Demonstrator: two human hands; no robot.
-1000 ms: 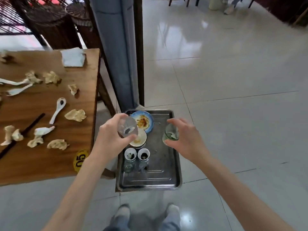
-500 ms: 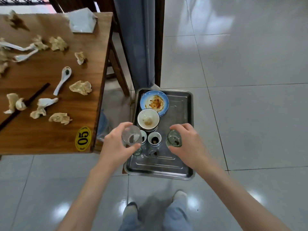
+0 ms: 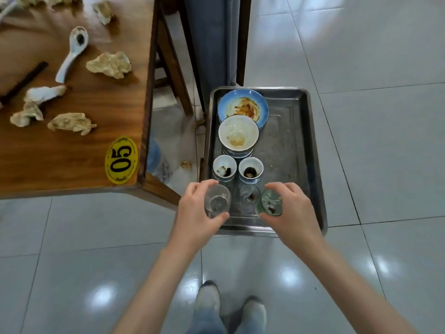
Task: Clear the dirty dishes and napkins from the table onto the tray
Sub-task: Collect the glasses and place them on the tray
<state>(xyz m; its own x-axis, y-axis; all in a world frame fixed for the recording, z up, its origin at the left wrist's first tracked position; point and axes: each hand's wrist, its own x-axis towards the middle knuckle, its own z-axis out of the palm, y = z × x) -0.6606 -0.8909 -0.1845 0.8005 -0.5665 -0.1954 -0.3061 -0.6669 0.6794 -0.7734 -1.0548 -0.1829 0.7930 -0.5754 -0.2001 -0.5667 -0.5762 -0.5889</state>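
Your left hand (image 3: 196, 213) fingers curl round clear glass (image 3: 217, 200); right hand (image 3: 292, 208) fingers grip green glass (image 3: 269, 204). Both upright over near end of tray (image 3: 313, 165); bare metal just below fingers. Napkins (image 3: 109, 65) still on counter (image 3: 72, 153), far left.

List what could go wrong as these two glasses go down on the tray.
The clear glass in the left hand hangs over the tray near its left rim, so it may land on the edge and tip. The green glass in the right hand could knock the small glass beside it.
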